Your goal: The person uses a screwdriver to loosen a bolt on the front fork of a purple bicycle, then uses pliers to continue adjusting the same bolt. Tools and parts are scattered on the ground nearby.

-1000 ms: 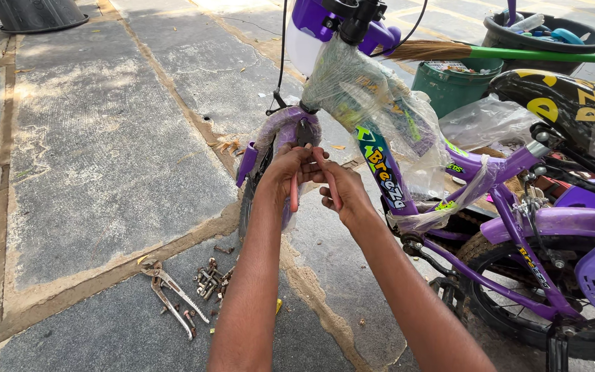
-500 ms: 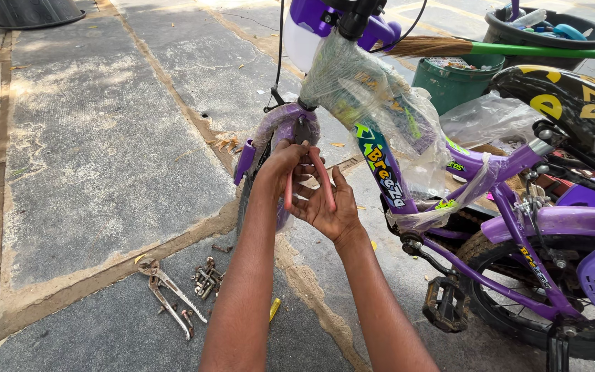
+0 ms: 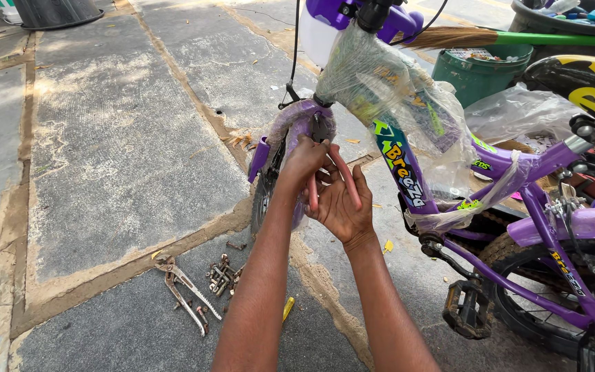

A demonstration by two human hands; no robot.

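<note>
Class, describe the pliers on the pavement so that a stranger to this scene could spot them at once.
Start at the purple bicycle, whose front wheel both hands are working at. Drop to the stone pavement left of the person's left arm, beside a small heap of rusty metal parts. The pliers are the long, worn tool with two splayed handles, larger than those loose parts.

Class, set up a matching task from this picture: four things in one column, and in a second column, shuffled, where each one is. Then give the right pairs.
Things:
1. pliers
2. green bucket
3. pedal
4. left hand

Places:
A. at the purple front mudguard
B. flat on the paving, left of the arms
C. low on the bicycle frame, right of the arms
D. behind the bicycle, under a broom

Pairs: 1-B, 2-D, 3-C, 4-A
</note>
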